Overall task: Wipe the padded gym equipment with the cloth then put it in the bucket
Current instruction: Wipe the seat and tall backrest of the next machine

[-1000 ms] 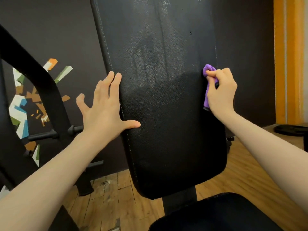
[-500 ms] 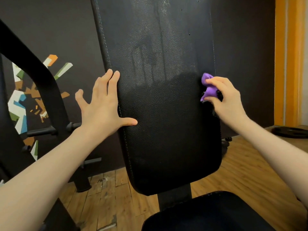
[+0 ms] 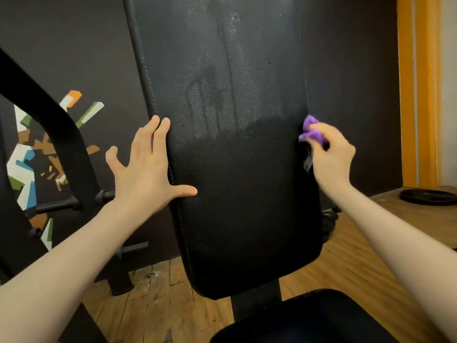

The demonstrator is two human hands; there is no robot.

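Compared with a second ago, the right hand (image 3: 330,157) has drawn the bunched purple cloth (image 3: 312,131) slightly lower along the right edge of the black back pad (image 3: 237,169), gripping it with curled fingers. The left hand (image 3: 146,169) stays spread flat against the pad's left edge. I judge the wiping is unfinished: the upper half looks streaky, and no bucket is visible.

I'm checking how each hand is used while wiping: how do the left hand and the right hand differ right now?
The left hand is spread open, fingers straight, palm pressed flat on the left edge of the back pad; the right hand is curled, gripping the purple cloth. The left hand holds nothing; the right holds the cloth against the pad's right edge. Both are bare and sit at about the same height on the pad.
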